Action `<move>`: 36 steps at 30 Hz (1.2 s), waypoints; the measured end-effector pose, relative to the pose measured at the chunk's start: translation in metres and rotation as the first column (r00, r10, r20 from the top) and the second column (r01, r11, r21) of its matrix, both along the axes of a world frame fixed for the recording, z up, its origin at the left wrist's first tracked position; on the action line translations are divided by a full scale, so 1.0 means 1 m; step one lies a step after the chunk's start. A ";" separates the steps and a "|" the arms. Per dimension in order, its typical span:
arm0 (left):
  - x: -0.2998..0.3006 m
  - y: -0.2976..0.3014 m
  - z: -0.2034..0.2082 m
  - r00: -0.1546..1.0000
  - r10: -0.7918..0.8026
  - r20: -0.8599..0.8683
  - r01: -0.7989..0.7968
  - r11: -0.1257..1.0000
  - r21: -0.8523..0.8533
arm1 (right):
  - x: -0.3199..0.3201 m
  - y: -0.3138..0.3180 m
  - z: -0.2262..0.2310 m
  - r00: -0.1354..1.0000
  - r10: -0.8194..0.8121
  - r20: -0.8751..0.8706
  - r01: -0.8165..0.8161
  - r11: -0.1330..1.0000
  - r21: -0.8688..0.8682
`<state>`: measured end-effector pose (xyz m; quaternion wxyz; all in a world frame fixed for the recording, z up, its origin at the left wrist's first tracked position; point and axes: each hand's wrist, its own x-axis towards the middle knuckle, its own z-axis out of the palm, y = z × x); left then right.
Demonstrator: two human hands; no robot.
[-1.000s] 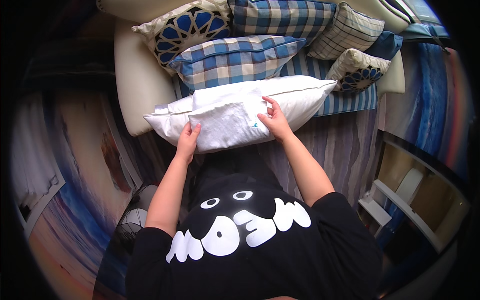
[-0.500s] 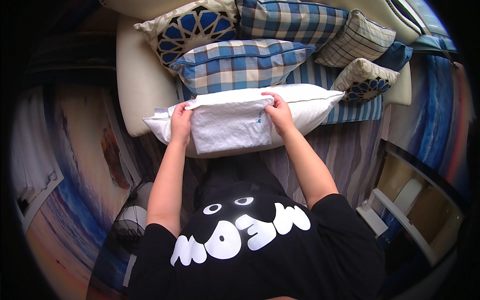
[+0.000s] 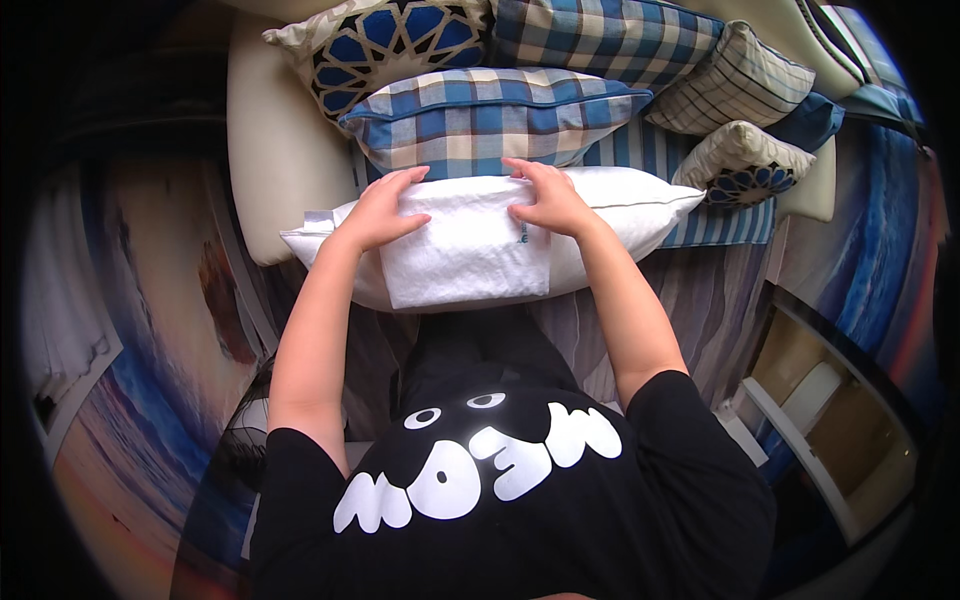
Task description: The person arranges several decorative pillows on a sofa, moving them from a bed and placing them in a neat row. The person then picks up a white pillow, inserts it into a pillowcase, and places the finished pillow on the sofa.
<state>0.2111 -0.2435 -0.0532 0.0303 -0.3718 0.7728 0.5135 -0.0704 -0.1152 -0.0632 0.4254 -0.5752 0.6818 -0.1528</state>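
A white folded cloth, perhaps a towel, lies draped over the front of a plump white pillow. It has a small teal mark near its right edge. My left hand rests at the cloth's upper left corner, thumb and fingers spread apart. At the upper right corner is my right hand, its thumb and fingers likewise apart and reaching over the pillow's top. Neither hand pinches the cloth.
Behind the pillow leans a blue checked cushion. Other cushions fill the cream sofa: a patterned one at back left, a small patterned one at right. A striped blue seat shows beneath.
Both hands have let go of the cloth's upper corners and moved inward, their fingers spreading over its top edge. The cloth now lies against the pillow.
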 end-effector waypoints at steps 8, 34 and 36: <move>-0.009 -0.007 0.042 0.937 -0.259 0.236 0.314 0.920 -0.234 | 0.002 -0.003 0.019 0.990 0.022 0.140 -0.022 1.000 -0.005; -0.010 -0.013 0.030 0.853 -0.118 0.509 0.357 0.844 -0.401 | -0.009 -0.010 -0.002 0.994 0.113 -0.008 -0.113 0.993 0.045; -0.002 -0.010 0.017 0.926 0.144 0.350 -0.010 0.934 -0.357 | -0.006 -0.005 0.001 0.986 0.031 -0.165 -0.036 0.999 -0.030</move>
